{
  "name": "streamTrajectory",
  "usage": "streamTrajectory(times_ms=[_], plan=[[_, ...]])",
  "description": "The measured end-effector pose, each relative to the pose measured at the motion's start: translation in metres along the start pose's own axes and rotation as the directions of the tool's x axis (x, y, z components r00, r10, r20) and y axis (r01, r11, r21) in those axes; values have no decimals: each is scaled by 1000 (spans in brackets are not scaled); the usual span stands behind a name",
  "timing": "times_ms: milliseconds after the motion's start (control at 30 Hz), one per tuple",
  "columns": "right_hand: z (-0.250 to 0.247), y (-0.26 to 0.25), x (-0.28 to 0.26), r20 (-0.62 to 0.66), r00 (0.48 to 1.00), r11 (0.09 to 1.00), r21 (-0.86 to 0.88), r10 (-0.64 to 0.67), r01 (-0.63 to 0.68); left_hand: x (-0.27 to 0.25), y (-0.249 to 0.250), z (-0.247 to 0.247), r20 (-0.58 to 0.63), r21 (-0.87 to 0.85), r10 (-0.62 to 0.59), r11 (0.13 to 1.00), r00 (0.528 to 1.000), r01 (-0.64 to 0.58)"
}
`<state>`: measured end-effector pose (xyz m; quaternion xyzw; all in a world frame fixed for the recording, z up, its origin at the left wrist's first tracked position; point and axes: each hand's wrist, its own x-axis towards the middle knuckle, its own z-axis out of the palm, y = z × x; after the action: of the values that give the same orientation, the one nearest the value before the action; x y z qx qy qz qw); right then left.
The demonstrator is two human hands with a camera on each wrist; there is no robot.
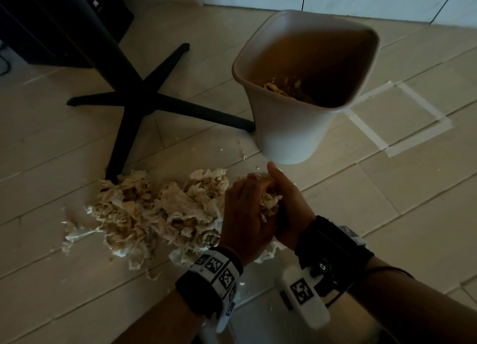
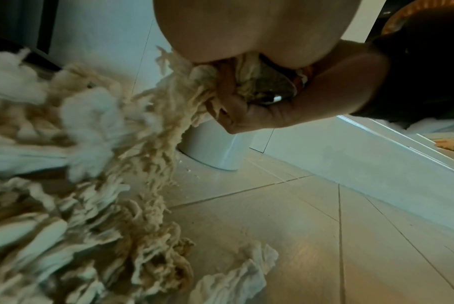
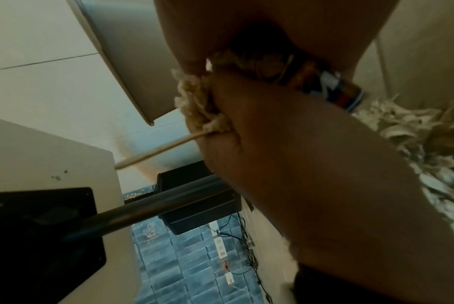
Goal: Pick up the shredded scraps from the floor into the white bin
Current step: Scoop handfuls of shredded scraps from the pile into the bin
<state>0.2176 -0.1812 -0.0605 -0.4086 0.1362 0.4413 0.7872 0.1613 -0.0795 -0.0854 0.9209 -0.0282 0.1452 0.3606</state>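
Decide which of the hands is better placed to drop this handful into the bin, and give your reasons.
Right, probably. The right hand lies nearer the bin, its thumb pointing at the base. The left hand sits on the pile side. Both clasp the same scraps, so they may lift together.

Cream-beige scraps [image 1: 154, 212] at nine o'clock from my fingers, white bin [image 1: 291, 134] at twelve, black checkered wristbands [image 1: 214, 274].
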Motion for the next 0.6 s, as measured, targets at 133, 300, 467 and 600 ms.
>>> streamTrajectory(times_ms=[133,300,467,600], plan=[[4,1,-3,67,991,981,-151,-113,122,2,-5,1,-34,78,-57,995,998,59],[3,-1,-7,83,988,967,-210,-132,147,7,3,-2,46,-309,-166,935,985,172],[7,-3,-10,31,989,972,-182,-143,146,10,2,2,150,-494,-305,801,941,338],[11,-7,-10,19,979,959,-194,-205,204,10,5,-18,291,-558,-316,711,903,428]])
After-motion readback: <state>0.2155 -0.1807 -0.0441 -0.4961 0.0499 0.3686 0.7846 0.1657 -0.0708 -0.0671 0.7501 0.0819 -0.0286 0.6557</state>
